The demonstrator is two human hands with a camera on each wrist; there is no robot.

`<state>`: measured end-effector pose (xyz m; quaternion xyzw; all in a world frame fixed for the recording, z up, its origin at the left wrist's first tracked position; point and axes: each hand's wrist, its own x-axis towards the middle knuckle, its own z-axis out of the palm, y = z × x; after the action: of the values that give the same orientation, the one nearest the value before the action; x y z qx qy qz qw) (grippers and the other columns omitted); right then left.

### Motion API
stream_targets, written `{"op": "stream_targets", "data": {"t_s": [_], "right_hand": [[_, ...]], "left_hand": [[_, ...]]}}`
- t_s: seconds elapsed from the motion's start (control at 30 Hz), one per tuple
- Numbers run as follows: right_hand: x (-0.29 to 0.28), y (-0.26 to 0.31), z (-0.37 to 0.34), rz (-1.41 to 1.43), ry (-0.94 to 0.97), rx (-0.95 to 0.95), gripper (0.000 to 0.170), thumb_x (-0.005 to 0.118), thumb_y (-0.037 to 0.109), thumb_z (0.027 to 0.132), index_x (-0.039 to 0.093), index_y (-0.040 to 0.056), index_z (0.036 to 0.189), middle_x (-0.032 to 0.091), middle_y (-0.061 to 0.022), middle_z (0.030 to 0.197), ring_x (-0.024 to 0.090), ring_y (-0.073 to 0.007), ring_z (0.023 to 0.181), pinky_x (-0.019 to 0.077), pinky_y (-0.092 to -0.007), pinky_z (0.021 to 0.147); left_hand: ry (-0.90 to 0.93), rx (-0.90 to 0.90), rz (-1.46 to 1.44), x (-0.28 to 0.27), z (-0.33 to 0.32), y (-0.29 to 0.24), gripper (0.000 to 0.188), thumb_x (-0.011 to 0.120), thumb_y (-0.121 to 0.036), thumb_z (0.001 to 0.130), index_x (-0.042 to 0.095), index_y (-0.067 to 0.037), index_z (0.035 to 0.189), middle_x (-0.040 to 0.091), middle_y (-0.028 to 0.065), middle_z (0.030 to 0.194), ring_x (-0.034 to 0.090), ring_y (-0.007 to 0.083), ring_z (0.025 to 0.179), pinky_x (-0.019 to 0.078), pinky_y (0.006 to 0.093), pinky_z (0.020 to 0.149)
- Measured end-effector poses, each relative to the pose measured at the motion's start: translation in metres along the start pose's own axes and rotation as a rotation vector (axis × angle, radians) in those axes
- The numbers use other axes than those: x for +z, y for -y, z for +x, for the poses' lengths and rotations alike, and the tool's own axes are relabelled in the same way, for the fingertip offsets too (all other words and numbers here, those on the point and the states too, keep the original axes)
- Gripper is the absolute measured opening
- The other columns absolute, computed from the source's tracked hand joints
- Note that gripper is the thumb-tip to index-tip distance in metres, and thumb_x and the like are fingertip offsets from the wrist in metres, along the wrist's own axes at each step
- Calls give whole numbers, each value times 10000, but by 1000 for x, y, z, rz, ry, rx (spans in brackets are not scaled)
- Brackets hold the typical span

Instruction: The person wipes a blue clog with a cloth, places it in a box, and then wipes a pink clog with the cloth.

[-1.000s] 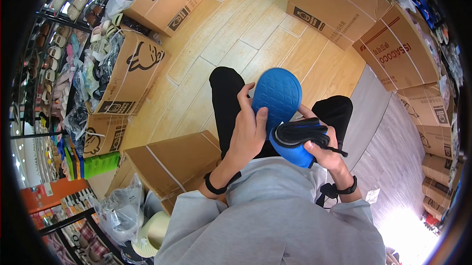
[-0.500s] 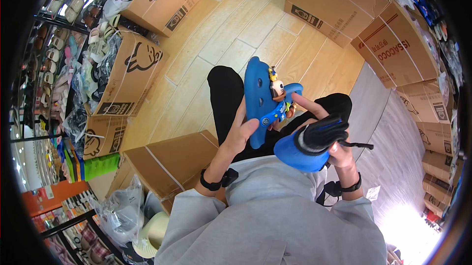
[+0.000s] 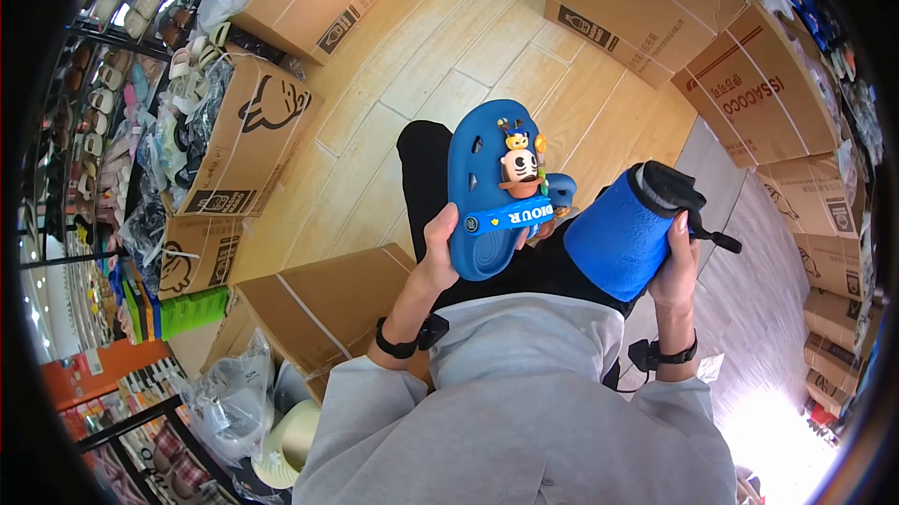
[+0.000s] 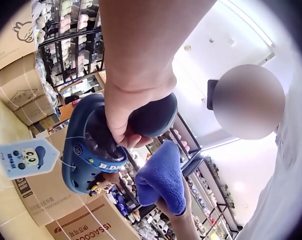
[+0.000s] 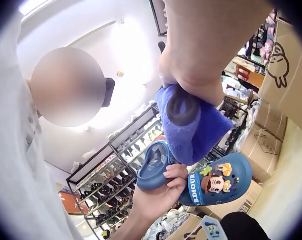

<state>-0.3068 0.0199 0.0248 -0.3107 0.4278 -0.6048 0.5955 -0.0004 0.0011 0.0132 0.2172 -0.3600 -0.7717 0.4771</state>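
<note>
My left hand (image 3: 436, 250) grips a pair of blue clogs by the heel end, thumb on the near clog's edge. That clog (image 3: 468, 161) shows its upper, with cartoon charms and a lettered heel strap. Part of the second clog (image 3: 562, 189) shows behind it; its heel (image 4: 161, 117) sits under my fingers in the left wrist view. A paper tag (image 4: 28, 159) hangs from the clogs. To the right, apart from them, my right hand (image 3: 676, 269) holds a blue fuzzy mitt (image 3: 604, 243) with a black cuff and a dangling strap.
An open-topped carton (image 3: 323, 304) stands close by my left arm, with a plastic bag (image 3: 234, 402) beside it. More cartons (image 3: 646, 14) line both sides of the wooden floor (image 3: 440, 56). Racks of shoes (image 3: 112, 121) rise at the left.
The clogs have turned from sole up to upper up, in my left hand. My right hand has drawn away to the right with the mitt.
</note>
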Motion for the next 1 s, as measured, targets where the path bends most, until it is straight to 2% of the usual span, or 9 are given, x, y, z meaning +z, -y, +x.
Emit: {"op": "stream_targets", "data": {"t_s": [0.17,0.27,0.37,0.47,0.57,0.6,0.73,0.83,1.0], "right_hand": [[11,12,8,-88,-87,-118,366,629,249,1039,608,-9,1298,671,-98,1251,602,-167,1149,445,-340,1043],[16,14,11,-239,-151,-179,321,673,231,1016,664,-18,1219,693,-78,1183,613,-147,1081,455,-317,1003],[26,16,6,-633,-235,-240,262,701,184,993,704,-22,1155,704,-64,1131,612,-134,1044,464,-298,960],[39,22,9,-786,-88,-420,250,719,84,947,700,-44,1161,729,-77,1038,632,-140,956,490,-291,901],[51,23,5,-726,-23,-372,272,724,45,928,687,-56,1177,728,-91,1072,636,-147,964,490,-278,897],[56,28,0,-786,-15,-252,328,723,-19,898,676,-47,1221,723,-99,1169,638,-150,1066,490,-274,930],[79,28,1,-827,236,-607,491,784,-1,801,668,-24,1278,692,-180,1296,660,-325,1216,499,-383,1023],[81,29,-1,-875,464,-854,488,794,135,785,690,-37,1230,696,-191,1294,657,-353,1232,512,-421,996],[80,23,-4,-960,590,-1144,318,712,90,837,739,22,1146,726,-150,1229,683,-299,1189,553,-390,960]], "left_hand": [[-146,-9,147,14,-2,-3,780,239,-605,1044,419,44,1436,658,221,1153,668,286,954,537,396,859],[-171,-29,234,21,-2,-10,726,222,-555,1074,425,39,1440,665,216,1185,685,285,998,542,405,908],[-85,-4,153,-3,-5,11,691,225,-539,1093,438,19,1441,663,198,1219,687,259,1039,534,382,958],[-109,25,211,8,-6,3,684,225,-523,1088,424,22,1450,655,216,1224,685,284,1022,543,410,924],[-101,24,126,12,-6,7,670,244,-516,1089,432,17,1450,640,218,1261,684,288,1043,543,423,937],[-100,15,144,16,-6,7,681,240,-531,1090,435,17,1445,648,209,1246,687,276,1034,545,404,935],[-49,8,127,19,-3,12,704,250,-561,1090,428,11,1458,644,189,1277,681,259,1082,537,381,974],[-105,27,26,18,-5,15,697,279,-553,1089,405,-2,1496,598,181,1381,640,261,1202,509,406,1046],[-35,43,-282,-5,-13,25,685,318,-527,1090,360,-14,1542,530,172,1484,568,259,1325,461,424,1123]]}}
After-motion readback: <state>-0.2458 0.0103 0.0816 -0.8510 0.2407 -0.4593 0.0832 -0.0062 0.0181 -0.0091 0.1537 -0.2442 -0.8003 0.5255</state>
